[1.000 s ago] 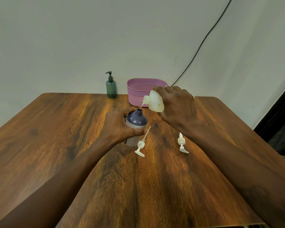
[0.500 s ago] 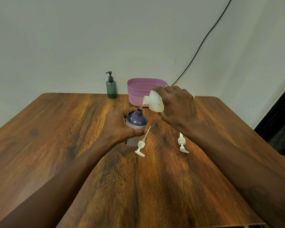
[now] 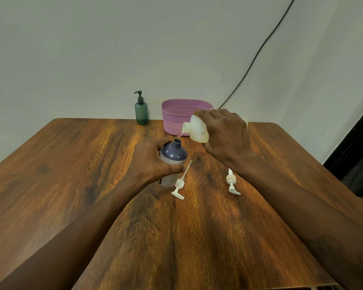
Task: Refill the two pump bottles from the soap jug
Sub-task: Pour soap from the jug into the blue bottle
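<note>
Wooden desk (image 3: 71, 185) fills the lower frame, dark grain streaking its top. At its far edge, centre frame, a pink basket (image 3: 172, 122) sits upright by the pale wall (image 3: 71, 49). A black cable (image 3: 256, 55) slants from upper right down to the basket's right rim.

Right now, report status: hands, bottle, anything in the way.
Left hand grips purple bottle, neck open. Right hand tips soap jug, thin stream entering neck. Loose pump by bottle's base, second pump further right, both clear of pour.
</note>
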### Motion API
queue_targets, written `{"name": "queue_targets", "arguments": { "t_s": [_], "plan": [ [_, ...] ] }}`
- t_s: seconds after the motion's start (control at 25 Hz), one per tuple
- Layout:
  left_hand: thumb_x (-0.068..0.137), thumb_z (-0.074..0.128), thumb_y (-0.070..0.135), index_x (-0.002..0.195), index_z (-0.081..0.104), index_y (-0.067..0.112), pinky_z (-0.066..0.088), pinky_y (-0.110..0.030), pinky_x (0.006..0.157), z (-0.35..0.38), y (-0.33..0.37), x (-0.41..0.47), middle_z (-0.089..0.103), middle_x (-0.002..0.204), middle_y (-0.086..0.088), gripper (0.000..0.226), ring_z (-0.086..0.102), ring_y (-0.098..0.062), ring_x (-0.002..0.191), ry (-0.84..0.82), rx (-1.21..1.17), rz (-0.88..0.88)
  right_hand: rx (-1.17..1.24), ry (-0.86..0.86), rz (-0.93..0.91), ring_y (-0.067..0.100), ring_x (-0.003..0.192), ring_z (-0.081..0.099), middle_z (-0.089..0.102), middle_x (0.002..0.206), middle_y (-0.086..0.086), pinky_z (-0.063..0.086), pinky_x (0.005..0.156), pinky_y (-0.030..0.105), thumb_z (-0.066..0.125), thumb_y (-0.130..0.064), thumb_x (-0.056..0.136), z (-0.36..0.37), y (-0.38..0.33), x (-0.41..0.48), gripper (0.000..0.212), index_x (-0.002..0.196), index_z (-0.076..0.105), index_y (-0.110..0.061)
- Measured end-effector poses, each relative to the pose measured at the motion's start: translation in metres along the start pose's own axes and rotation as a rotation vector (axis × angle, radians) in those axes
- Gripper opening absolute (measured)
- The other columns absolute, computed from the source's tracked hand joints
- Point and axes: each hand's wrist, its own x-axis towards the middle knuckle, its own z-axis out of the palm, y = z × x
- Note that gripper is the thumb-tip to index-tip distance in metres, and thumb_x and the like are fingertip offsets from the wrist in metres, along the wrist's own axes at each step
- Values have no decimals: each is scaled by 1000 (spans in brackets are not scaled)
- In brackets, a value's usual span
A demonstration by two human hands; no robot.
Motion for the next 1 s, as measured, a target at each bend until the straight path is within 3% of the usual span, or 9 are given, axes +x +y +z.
{"name": "queue_targets", "arguments": {
  "t_s": [0.32, 1.0],
  "plan": [
    [55, 90, 55, 122, 68, 26, 42, 0, 69, 0, -1, 0, 60, 102, 23, 77, 61, 1, 90, 3, 7, -7, 7, -3, 1, 38, 99, 70, 73, 114, 15, 58, 85, 50, 94, -22, 63, 0, 0, 0, 71, 128, 65, -13],
    [55, 91, 53, 121, 68, 25, 42, 2, 71, 0, 0, -2, 60, 102, 23, 75, 60, 4, 88, -15, -7, -15, -10, -1, 3, 38, 101, 70, 73, 115, 15, 57, 86, 51, 93, -21, 64, 2, 2, -1, 71, 128, 65, -14]
  ]
}}
